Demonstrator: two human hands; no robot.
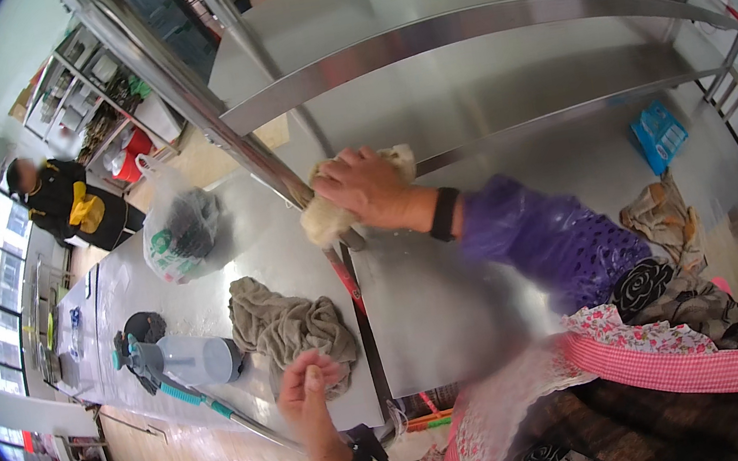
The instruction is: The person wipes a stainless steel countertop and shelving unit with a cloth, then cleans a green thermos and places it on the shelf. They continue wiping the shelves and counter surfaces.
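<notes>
My right hand point(366, 184) grips a cream-coloured cloth point(325, 221), pressing it around the lower end of a metal post point(257, 154) of the shelf rack. My left hand point(308, 386) hovers low over the near edge of the steel table, fingers loosely bent, with nothing visible in it. Just beyond it lies a crumpled grey-brown towel point(290, 324). A grey plastic spray bottle point(195, 359) with a teal head lies on its side left of the towel. Below the bottle, a teal brush point(182, 393) on a metal handle sticks out along the table edge.
A tied plastic bag point(183, 233) stands on the left table point(228, 194). Steel shelves point(447, 33) rise ahead. A blue packet point(660, 135) and a stained cloth point(665, 222) lie to the right. A person point(74, 199) with yellow gloves stands far left.
</notes>
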